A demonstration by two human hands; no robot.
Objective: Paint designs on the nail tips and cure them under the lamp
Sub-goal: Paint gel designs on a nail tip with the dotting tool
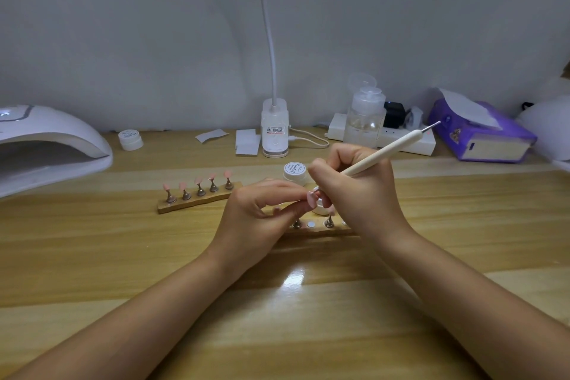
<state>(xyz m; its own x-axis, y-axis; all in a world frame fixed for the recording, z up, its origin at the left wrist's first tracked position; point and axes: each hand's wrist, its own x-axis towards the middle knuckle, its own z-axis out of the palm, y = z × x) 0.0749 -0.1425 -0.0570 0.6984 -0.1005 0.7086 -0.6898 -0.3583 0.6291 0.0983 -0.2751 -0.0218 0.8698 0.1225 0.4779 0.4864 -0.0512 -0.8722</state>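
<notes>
While the left hand (262,213) is pinching a pink nail tip (311,199) between thumb and curled fingers at the middle of the wooden table (123,256), the right hand (354,191) is gripping a cream dotting pen (385,153), fingers wrapped round its shaft, with its far end pointing toward two o'clock and its working end hidden near the tip. Just beyond the hands at twelve o'clock a small white jar (295,171) is standing. At ten o'clock a wooden holder (197,199) is carrying five pink tips on stands. At nine o'clock the white curing lamp (46,145) is sitting, well apart. A second holder (320,227) is lying under the hands.
</notes>
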